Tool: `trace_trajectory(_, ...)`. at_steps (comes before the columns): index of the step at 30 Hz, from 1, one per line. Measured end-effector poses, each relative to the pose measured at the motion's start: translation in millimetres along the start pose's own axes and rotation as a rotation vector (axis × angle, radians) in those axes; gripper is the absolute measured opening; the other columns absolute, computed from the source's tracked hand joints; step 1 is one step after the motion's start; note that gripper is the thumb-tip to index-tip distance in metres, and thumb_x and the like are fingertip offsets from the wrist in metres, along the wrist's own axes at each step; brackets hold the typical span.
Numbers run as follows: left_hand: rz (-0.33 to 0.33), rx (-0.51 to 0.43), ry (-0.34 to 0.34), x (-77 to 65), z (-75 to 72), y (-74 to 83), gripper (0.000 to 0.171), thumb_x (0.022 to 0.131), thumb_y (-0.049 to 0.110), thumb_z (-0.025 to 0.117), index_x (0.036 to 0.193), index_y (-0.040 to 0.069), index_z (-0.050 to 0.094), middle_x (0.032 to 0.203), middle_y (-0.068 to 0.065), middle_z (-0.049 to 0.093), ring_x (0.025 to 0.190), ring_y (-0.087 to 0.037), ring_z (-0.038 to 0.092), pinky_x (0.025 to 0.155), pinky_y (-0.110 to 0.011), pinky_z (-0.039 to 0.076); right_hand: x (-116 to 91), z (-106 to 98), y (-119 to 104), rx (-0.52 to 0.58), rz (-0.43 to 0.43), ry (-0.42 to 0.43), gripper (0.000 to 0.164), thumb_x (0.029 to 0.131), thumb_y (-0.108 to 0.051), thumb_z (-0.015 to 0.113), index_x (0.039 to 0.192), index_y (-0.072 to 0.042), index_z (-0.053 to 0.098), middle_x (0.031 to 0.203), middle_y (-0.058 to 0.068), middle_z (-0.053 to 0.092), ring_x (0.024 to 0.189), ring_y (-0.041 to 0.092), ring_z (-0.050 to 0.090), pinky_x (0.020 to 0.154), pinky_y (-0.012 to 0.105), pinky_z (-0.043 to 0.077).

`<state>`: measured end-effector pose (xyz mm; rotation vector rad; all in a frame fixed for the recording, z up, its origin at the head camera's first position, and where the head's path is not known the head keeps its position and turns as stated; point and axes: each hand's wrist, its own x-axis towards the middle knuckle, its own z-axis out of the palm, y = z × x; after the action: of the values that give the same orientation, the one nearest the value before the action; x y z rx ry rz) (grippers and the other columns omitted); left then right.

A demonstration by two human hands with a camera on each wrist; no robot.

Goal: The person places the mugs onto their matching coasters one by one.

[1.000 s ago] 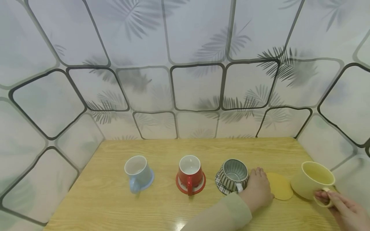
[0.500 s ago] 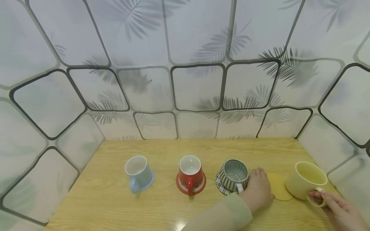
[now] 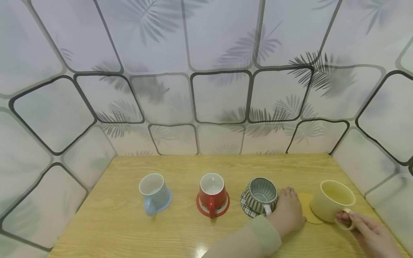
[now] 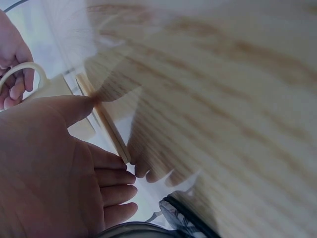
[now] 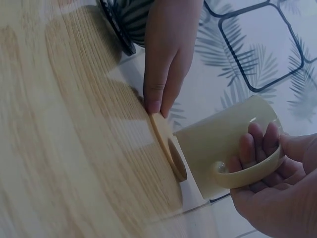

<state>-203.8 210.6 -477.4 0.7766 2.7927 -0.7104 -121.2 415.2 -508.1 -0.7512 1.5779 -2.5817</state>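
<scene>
My right hand (image 3: 374, 231) grips a pale yellow mug (image 3: 329, 204) by its handle. In the right wrist view the mug (image 5: 223, 144) has its base just off a round yellow coaster (image 5: 168, 146), a narrow gap showing between them. From the head view, the mug overlaps the right part of that coaster (image 3: 308, 209). At the coaster's left edge lies my left hand (image 3: 287, 211), fingers extended. Its thumb and index fingertip touch the coaster's rim (image 4: 111, 131) in the left wrist view. Left of this hand stands a grey striped cup (image 3: 261, 195) on a checked coaster (image 3: 247, 208).
A red mug (image 3: 212, 193) stands on a red-rimmed coaster (image 3: 226, 208). Further left, a light blue mug (image 3: 155, 193) sits on a blue coaster (image 3: 168, 201). Patterned panels (image 3: 219, 96) enclose the back and sides of the wooden table (image 3: 145, 236).
My right hand has brought the yellow mug leftward, from beside the yellow coaster to over its right part. The left hand and the other cups have stayed in place.
</scene>
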Motion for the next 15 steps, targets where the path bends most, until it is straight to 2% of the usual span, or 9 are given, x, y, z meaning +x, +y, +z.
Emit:
trace_trajectory(4, 0.002, 0.005, 0.000, 0.1, 0.1, 0.1, 0.074, 0.102, 0.080, 0.027, 0.165, 0.041, 0.026, 0.172, 0.020, 0.025, 0.161, 0.002, 0.020, 0.133, -0.022, 0.021, 1, 5, 1, -0.092, 0.053, 0.083, 0.055, 0.114, 0.006, 0.022, 0.129, -0.004, 0.074, 0.124, 0.003, 0.079, 0.116, 0.007, 0.075, 0.096, 0.010, 0.056)
trace_trajectory(7, 0.006, 0.002, 0.002, 0.8, 0.9, 0.0, 0.075, 0.102, 0.080, 0.027, 0.165, 0.040, 0.027, 0.173, 0.019, 0.025, 0.162, 0.001, 0.021, 0.133, -0.022, 0.021, 2, 8, 1, -0.144, 0.076, 0.112, 0.055, 0.114, 0.005, 0.023, 0.127, -0.006, 0.076, 0.122, 0.000, 0.080, 0.114, 0.005, 0.075, 0.094, 0.008, 0.056)
trace_trajectory(15, -0.006, -0.011, 0.007, 3.0, 2.2, 1.9, 0.075, 0.101, 0.081, 0.029, 0.165, 0.041, 0.027, 0.172, 0.020, 0.026, 0.161, 0.002, 0.022, 0.133, -0.022, 0.021, 7, 14, 3, -0.171, 0.108, 0.147, 0.053, 0.114, 0.004, 0.026, 0.124, -0.008, 0.077, 0.119, -0.001, 0.081, 0.112, 0.003, 0.075, 0.093, 0.009, 0.057)
